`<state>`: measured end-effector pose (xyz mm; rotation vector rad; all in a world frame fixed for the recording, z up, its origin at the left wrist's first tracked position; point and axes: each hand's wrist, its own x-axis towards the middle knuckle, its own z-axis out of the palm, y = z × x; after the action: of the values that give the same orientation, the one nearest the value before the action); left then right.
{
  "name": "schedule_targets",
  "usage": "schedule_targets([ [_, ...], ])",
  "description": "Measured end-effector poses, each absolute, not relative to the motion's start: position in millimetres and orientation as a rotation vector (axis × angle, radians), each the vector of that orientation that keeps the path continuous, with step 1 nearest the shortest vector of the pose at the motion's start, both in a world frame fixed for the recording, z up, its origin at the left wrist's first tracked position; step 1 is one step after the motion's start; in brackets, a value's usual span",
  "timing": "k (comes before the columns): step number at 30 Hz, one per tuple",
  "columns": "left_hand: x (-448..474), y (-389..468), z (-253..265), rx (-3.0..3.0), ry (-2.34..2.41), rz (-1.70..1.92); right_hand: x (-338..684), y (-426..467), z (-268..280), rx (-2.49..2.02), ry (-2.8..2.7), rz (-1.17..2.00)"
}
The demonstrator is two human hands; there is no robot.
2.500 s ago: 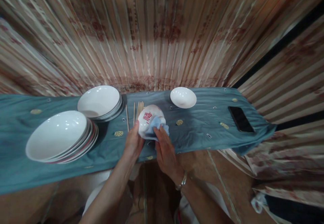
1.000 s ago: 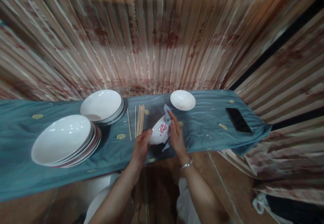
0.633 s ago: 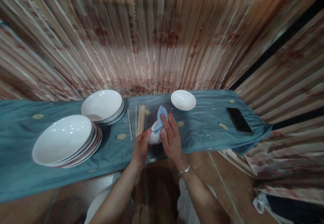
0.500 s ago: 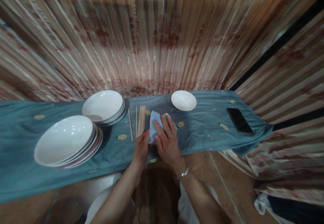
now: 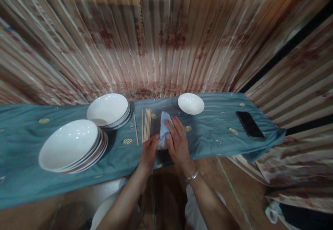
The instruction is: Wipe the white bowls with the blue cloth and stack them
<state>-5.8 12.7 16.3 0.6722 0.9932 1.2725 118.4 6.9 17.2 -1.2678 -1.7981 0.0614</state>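
Note:
My right hand (image 5: pixel 179 145) presses a folded light-blue cloth (image 5: pixel 164 127) with its fingers bent over it. Beside the cloth's lower left edge is my left hand (image 5: pixel 149 150), its fingers closed and its thumb up against the cloth. What lies between the left fingers is hidden. Both hands are over the near edge of the table. Just beyond my left hand, several wooden chopsticks (image 5: pixel 147 124) lie side by side. A single chopstick (image 5: pixel 136 129) lies apart to their left.
At the left stand a near stack of white bowls (image 5: pixel 69 145) and a farther stack of white plates (image 5: pixel 108 109). A small white bowl (image 5: pixel 191 103) sits at the back, a black phone (image 5: pixel 250 124) at the right. A teal cloth (image 5: pixel 208 133) covers the table; a pleated curtain (image 5: pixel 161 50) hangs behind.
The cloth and both hands have shifted slightly right, and the cloth looks narrower and more tilted. The whole view has also moved a little. The dishes and chopsticks lie as before.

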Motion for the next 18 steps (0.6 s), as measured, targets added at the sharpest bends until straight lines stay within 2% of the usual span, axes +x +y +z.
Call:
schedule_targets([
  [8, -5.5, 13.5, 16.7, 0.720, 0.929, 1.216, 126.2, 16.0, 13.5, -1.253, -1.615, 0.303],
  [18, -15.7, 19.9, 15.8, 0.597, 0.940, 1.201, 135.7, 41.3, -4.4, -1.147, -1.142, 0.802],
])
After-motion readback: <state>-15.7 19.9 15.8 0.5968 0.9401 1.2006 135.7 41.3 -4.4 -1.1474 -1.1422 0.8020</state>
